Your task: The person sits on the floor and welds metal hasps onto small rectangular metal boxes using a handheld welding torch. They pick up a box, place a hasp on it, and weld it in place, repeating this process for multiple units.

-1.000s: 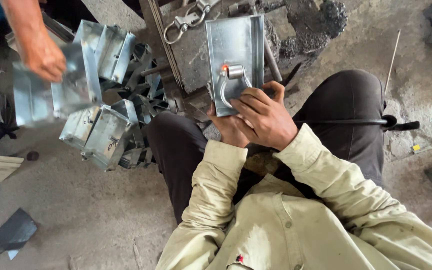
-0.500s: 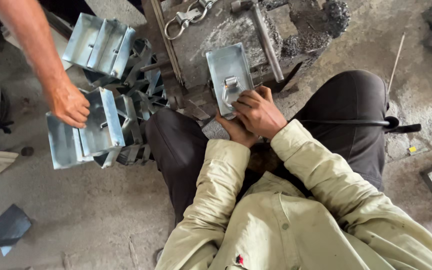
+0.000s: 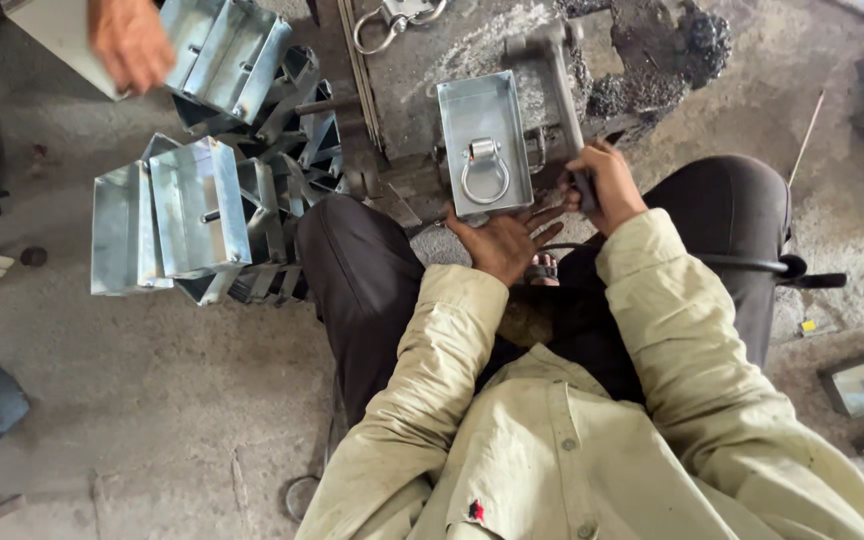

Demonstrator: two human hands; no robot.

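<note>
**Tray Seated at the Lever Press: Hand Positions**

Seating the work: a shallow rectangular galvanised sheet-metal tray (image 3: pixel 485 145), fitted with a round wire ring handle (image 3: pixel 484 172) on its floor, lies flat on the grimy metal press bed (image 3: pixel 432 60), directly ahead of the seated person's knees.

1. Left hand (image 3: pixel 502 240): palm down, fingers spread and released, fingertips touching the near short edge of the tray. It grips nothing. The tray lies straight ahead of this hand, its long axis running away from the person.
2. Right hand (image 3: pixel 600 185): clenched around the lower end of the grey steel lever bar (image 3: pixel 560 80), just beside the tray's right edge. The bar runs roughly parallel to the tray's long axis.
3. Nearer hand: the left is the one in contact with the tray; the right is just apart from it, on the lever.

To the left, a pile of similar galvanised trays (image 3: pixel 202 210) stands on the concrete floor (image 3: pixel 152 400). A second person's hand (image 3: pixel 132 42) is at a further tray near the top edge; its grip cannot be told.
</note>
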